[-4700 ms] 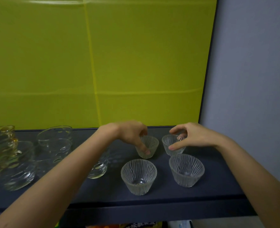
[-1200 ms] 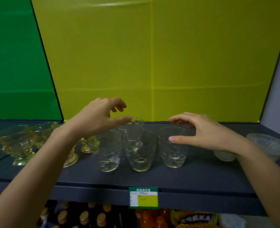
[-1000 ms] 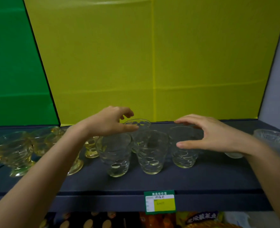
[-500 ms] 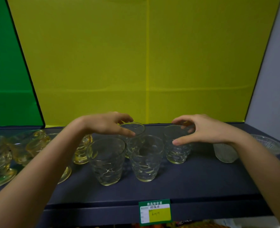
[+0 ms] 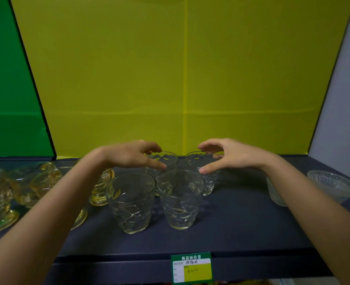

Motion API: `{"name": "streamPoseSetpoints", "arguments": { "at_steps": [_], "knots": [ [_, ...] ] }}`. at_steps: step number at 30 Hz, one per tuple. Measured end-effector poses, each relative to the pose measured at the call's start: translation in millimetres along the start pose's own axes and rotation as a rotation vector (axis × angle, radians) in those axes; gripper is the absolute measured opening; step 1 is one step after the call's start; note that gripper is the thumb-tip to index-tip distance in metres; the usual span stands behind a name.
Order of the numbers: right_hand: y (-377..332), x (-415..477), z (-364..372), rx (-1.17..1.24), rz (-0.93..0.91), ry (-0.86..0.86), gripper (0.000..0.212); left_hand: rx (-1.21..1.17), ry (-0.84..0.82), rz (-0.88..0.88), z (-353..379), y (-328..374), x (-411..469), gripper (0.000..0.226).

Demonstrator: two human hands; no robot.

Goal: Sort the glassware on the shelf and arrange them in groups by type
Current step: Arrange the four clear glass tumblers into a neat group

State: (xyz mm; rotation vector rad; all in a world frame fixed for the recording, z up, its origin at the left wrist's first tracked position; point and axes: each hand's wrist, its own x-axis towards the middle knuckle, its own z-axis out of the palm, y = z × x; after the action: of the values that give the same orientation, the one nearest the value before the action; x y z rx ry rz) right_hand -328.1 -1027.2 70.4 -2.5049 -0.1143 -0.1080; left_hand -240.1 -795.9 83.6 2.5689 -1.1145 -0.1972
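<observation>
Head view: four clear dimpled tumblers are standing upright in a two-by-two cluster mid-shelf (image 5: 242, 229). Front-left tumbler (image 5: 131, 202) and front-right tumbler (image 5: 180, 199) are sitting just beside each other near the front edge. Left hand (image 5: 129, 156) is hovering over the back-left tumbler (image 5: 167, 159), thumb and fingers spread around its rim; can't tell if it's actually touching the glass. Right hand (image 5: 229, 156) is doing the same over the back-right tumbler (image 5: 200, 161), fingers curved and apart, contact unclear, nothing lifted. Amber footed glasses (image 5: 40, 182) are crowding the left end of the shelf, partly behind the left forearm. Ribbed clear bowls (image 5: 332, 185) are sitting at the far right, one partly hidden by the right forearm. Green-and-yellow price tag (image 5: 192, 268) is hanging on the shelf's front lip.
</observation>
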Motion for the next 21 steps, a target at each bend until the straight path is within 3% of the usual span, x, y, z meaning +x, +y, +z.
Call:
{"name": "streamPoseSetpoints", "arguments": {
  "at_steps": [7,13,16,21],
  "knots": [
    [0,-3,3,-0.042,-0.017,-0.02,0.068,-0.005,0.044,-0.001,5,1,-11,0.063],
    [-24,-34,13,-0.047,-0.163,0.237,0.068,-0.135,0.295,0.114,8,-4,-55,0.068],
    [-40,-46,21,-0.091,-0.182,0.18,0.07,-0.167,0.269,0.137,12,-7,-76,0.082],
    [-55,-50,34,-0.281,-0.146,0.099,0.095,-0.041,0.221,0.13,20,-16,-87,0.096]
  ]
}}
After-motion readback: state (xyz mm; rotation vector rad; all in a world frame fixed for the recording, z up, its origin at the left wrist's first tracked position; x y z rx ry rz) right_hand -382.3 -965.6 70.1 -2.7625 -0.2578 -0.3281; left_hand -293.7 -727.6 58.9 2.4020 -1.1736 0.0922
